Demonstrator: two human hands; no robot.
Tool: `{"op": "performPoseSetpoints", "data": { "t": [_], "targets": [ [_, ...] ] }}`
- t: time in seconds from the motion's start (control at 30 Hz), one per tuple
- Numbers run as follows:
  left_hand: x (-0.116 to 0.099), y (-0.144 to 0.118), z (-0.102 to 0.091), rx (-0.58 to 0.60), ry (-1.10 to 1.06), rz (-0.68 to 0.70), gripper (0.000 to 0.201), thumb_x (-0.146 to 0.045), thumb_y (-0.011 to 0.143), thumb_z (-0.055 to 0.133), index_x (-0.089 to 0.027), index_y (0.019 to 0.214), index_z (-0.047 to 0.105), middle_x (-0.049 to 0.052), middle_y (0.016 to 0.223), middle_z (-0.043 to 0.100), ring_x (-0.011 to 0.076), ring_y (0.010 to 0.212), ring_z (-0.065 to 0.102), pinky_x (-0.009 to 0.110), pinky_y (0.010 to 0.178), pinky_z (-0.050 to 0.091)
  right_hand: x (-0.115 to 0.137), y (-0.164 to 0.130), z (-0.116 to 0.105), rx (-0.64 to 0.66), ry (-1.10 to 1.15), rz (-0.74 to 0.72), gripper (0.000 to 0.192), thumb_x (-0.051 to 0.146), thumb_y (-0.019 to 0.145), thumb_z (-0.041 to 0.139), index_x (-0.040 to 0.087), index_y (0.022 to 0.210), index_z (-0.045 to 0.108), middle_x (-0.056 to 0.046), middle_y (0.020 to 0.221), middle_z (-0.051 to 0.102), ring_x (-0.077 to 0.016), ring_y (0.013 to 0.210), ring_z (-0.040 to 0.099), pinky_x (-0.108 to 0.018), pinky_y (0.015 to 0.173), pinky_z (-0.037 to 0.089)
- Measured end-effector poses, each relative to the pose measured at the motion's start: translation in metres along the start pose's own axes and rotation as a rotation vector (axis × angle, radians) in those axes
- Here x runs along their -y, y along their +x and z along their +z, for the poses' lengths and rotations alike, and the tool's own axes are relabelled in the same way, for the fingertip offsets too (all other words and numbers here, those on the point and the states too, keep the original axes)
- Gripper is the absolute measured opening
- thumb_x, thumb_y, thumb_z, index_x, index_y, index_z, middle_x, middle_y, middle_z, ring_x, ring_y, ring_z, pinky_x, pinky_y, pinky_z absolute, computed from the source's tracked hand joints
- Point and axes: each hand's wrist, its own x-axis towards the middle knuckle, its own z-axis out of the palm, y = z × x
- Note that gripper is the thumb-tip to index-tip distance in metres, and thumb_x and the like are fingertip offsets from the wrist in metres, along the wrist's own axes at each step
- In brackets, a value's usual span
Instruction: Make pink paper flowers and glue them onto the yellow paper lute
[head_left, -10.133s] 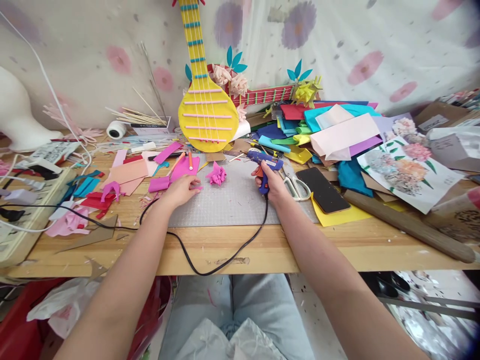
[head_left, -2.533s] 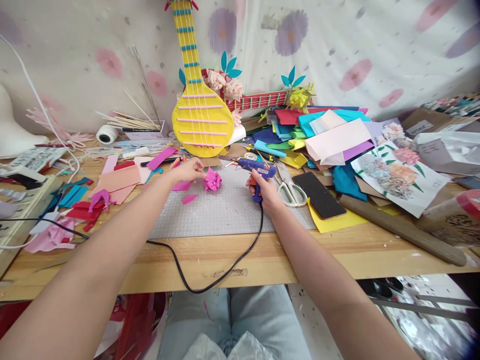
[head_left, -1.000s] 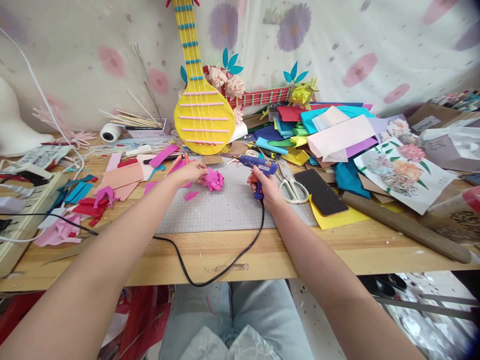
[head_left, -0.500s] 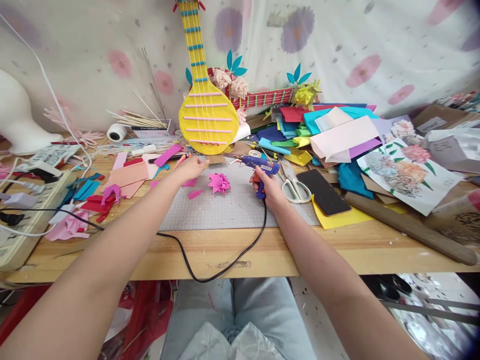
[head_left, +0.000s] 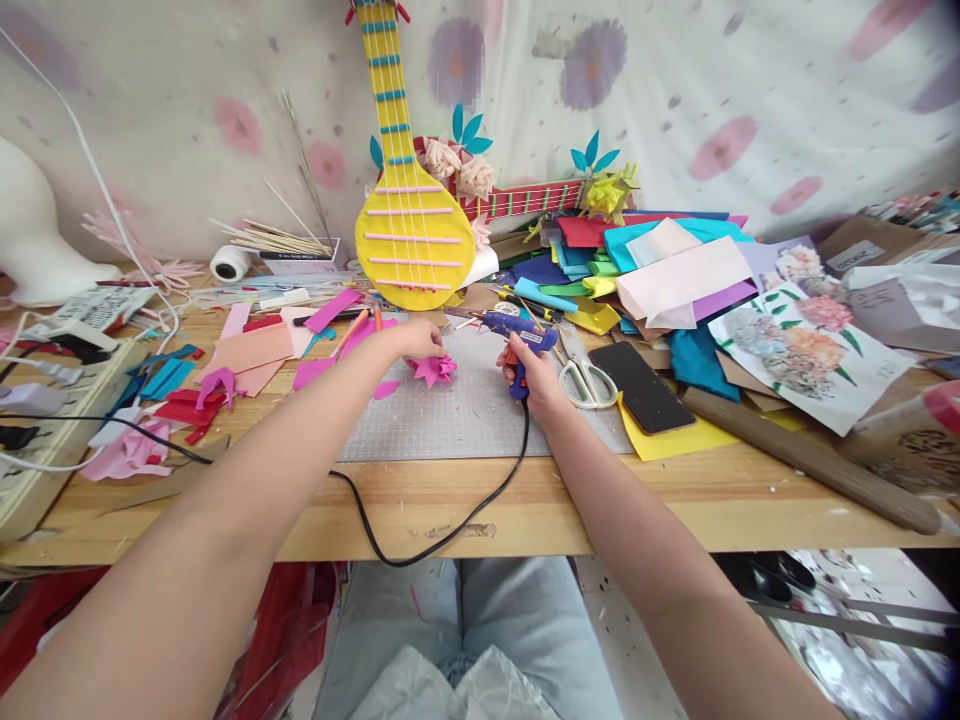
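Cord (head_left: pixel 420 540) loops over the table edge (head_left: pixel 525 510). Right hand (head_left: pixel 529 370) wrapped shut round the glue gun (head_left: pixel 517 335), nozzle pointing left. Left hand (head_left: pixel 416 340) fingers curled onto the pink flower (head_left: pixel 433 368) on the mat (head_left: pixel 465 420); flower lies just left of the nozzle. Scissors (head_left: pixel 589 375) to the right, yellow guitar (head_left: pixel 412 240) beyond.

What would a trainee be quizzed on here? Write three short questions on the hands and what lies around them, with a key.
1. True or false: the right hand grips the blue glue gun by its handle.
2. What does the left hand touch? A) scissors B) pink paper flower C) phone
3. Fill in: the scissors lie between the glue gun and the black ____.

Key
1. True.
2. B: the pink paper flower on the grey cutting mat.
3. The phone.
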Motion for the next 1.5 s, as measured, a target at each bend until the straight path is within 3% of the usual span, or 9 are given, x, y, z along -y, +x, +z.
{"op": "performPoseSetpoints", "data": {
  "t": [0.17,0.43,0.57,0.7,0.87,0.97,1.1,1.33,1.5],
  "targets": [
    [0.008,-0.007,0.002,-0.134,-0.265,-0.267,0.018,-0.029,0.070,0.068,-0.014,0.067,0.059,0.005,0.053,0.059,0.0231,0.055,0.063,0.033,0.057,0.048,0.000,-0.001,0.000,0.009,0.037,-0.008,0.046,0.062,0.064,0.065,0.017,0.061,0.054,0.000,0.060,0.060,-0.0041,0.041,0.042,-0.019,0.035,0.027],
    [0.017,-0.021,0.015,-0.145,-0.691,-0.292,0.035,-0.022,0.070,0.068,-0.012,0.100,0.054,0.010,0.073,0.064,0.0235,0.060,0.065,0.035,0.058,0.052,0.000,-0.002,0.001,-0.001,-0.030,-0.005,0.049,0.067,0.063,0.062,0.018,0.062,0.055,-0.002,0.062,0.062,-0.0054,0.041,0.042,-0.020,0.036,0.030],
    [0.034,-0.024,0.008,-0.186,-0.512,-0.309,0.019,-0.023,0.069,0.067,-0.015,0.082,0.056,0.006,0.063,0.061,0.0232,0.060,0.064,0.034,0.059,0.048,0.001,-0.003,0.002,-0.008,-0.036,-0.017,0.049,0.067,0.062,0.063,0.018,0.061,0.054,-0.002,0.062,0.062,-0.0056,0.041,0.042,-0.020,0.036,0.030],
    [0.061,-0.032,0.001,-0.357,-0.042,-0.168,0.015,-0.023,0.074,0.059,-0.018,0.061,0.054,0.005,0.062,0.060,0.0212,0.069,0.061,0.031,0.065,0.044,0.002,-0.004,0.003,-0.005,-0.044,-0.021,0.048,0.065,0.063,0.063,0.019,0.060,0.053,-0.002,0.063,0.062,-0.0060,0.042,0.042,-0.021,0.036,0.031],
    [0.078,-0.060,0.012,-0.331,0.167,-0.014,0.014,-0.029,0.071,0.063,-0.020,0.068,0.051,0.003,0.071,0.062,0.0202,0.074,0.059,0.029,0.066,0.041,-0.001,-0.004,0.004,0.003,-0.074,-0.018,0.046,0.064,0.063,0.063,0.019,0.060,0.053,-0.002,0.062,0.061,-0.0063,0.041,0.042,-0.022,0.037,0.030],
    [0.083,-0.070,0.020,-0.275,0.087,0.088,0.027,-0.026,0.061,0.072,-0.020,0.079,0.052,0.003,0.082,0.063,0.0203,0.079,0.059,0.028,0.067,0.042,-0.002,-0.004,0.003,0.007,-0.062,-0.022,0.047,0.064,0.063,0.064,0.019,0.061,0.054,-0.001,0.061,0.061,-0.0058,0.041,0.042,-0.022,0.037,0.031],
    [0.091,-0.063,0.029,-0.296,-0.103,0.068,0.035,-0.019,0.058,0.072,-0.020,0.085,0.051,0.000,0.078,0.061,0.0159,0.070,0.058,0.027,0.063,0.042,-0.002,-0.004,0.003,0.005,-0.056,-0.027,0.046,0.064,0.063,0.064,0.018,0.062,0.055,-0.001,0.061,0.060,-0.0052,0.041,0.042,-0.021,0.037,0.030],
    [0.082,-0.053,0.045,-0.473,-0.748,-0.065,0.033,-0.022,0.060,0.074,-0.017,0.080,0.048,-0.005,0.059,0.054,0.0104,0.054,0.056,0.024,0.054,0.046,-0.002,-0.006,0.004,0.024,-0.076,-0.033,0.046,0.064,0.065,0.062,0.019,0.061,0.055,-0.001,0.062,0.061,-0.0053,0.041,0.042,-0.021,0.037,0.028],
    [0.074,-0.056,0.052,-0.544,-0.895,-0.110,0.029,-0.021,0.064,0.072,-0.015,0.085,0.053,-0.003,0.066,0.060,0.0098,0.057,0.059,0.025,0.056,0.051,-0.002,-0.007,0.006,0.032,-0.134,-0.045,0.047,0.065,0.065,0.061,0.019,0.059,0.055,-0.002,0.060,0.060,-0.0061,0.041,0.041,-0.022,0.036,0.027]
  ]
}}
